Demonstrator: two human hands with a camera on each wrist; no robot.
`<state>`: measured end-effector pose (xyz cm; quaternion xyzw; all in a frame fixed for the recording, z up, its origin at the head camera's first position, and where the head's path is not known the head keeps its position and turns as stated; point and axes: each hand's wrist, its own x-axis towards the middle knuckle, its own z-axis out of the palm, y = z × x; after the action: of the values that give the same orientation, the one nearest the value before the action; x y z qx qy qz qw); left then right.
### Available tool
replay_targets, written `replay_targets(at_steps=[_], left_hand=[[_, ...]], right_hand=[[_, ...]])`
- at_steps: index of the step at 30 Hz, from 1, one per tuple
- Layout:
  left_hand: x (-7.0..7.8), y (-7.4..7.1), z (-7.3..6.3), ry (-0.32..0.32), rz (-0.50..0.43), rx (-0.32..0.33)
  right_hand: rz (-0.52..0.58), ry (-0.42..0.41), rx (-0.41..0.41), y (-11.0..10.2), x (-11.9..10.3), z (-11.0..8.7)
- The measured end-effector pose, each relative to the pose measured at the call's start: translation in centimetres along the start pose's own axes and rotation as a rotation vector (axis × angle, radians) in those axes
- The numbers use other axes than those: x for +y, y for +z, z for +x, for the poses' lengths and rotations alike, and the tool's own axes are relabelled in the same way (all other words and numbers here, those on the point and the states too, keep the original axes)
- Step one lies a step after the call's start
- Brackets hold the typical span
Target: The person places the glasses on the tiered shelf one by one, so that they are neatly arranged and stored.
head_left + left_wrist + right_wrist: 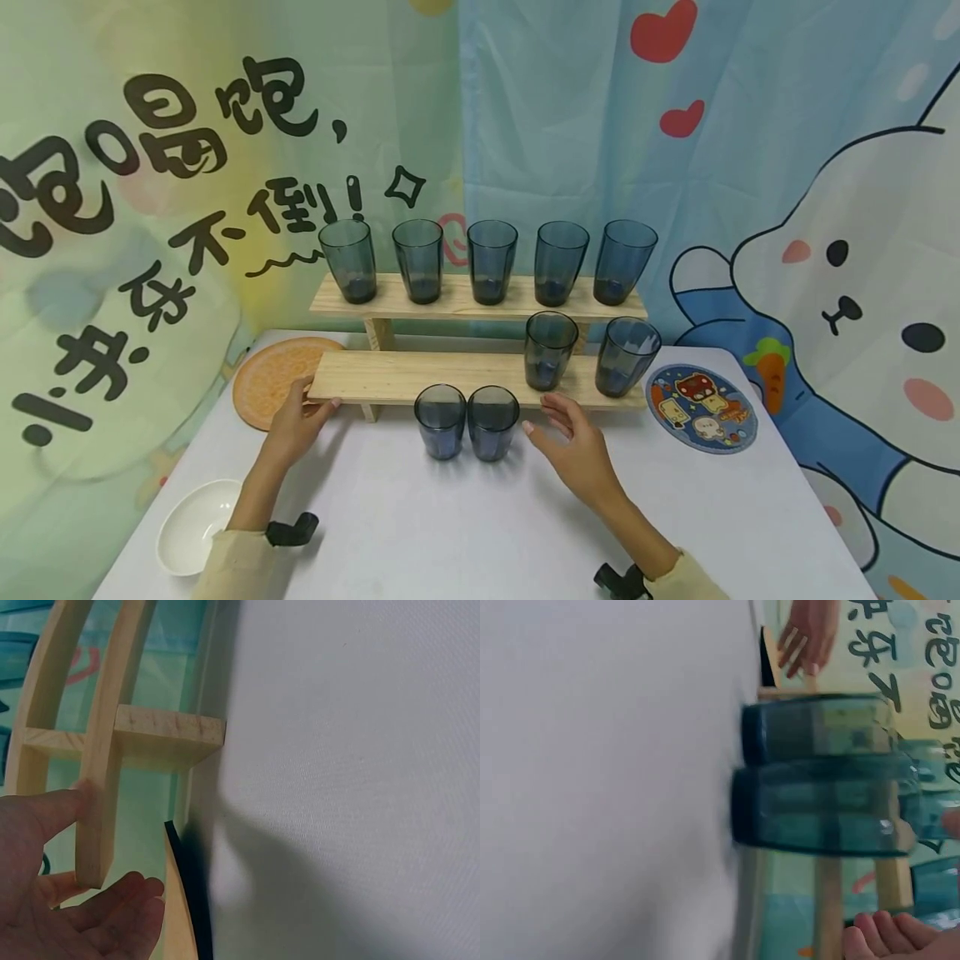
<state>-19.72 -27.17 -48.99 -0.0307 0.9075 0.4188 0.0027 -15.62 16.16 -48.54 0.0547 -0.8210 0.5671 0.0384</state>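
My left hand [295, 427] is at the left end of the lower plank of a two-tier wooden shelf [420, 377]. In the left wrist view its thumb lies on the plank's edge, with a finger round the end. Two tinted blue-grey glasses, a left one [441, 423] and a right one [492, 425], stand side by side on the table before the shelf. My right hand [576, 454] is just right of them, fingers loosely bent near the shelf's front edge, holding nothing. Two more glasses, one upright [551, 354] and its neighbour [627, 358], occupy the lower plank's right part.
Several matching glasses [491, 265] line the upper plank [450, 310]. A round orange mat [273, 379] lies at the left and a blue cartoon mat [703, 408] at the right. Near the left forearm sits a white bowl [183, 533]. Printed curtains hang behind the white table [420, 533].
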Motion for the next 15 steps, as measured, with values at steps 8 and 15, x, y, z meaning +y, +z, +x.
replay_targets(at_steps=[8, 15], left_hand=[[0.2, 0.1, -0.2, -0.015, -0.007, -0.008], [0.1, 0.1, -0.2, -0.01, -0.012, -0.003]], right_hand=[[0.041, -0.043, -0.085, 2.7, 1.1, 0.3], [0.024, -0.042, -0.083, 4.6, 1.1, 0.4]])
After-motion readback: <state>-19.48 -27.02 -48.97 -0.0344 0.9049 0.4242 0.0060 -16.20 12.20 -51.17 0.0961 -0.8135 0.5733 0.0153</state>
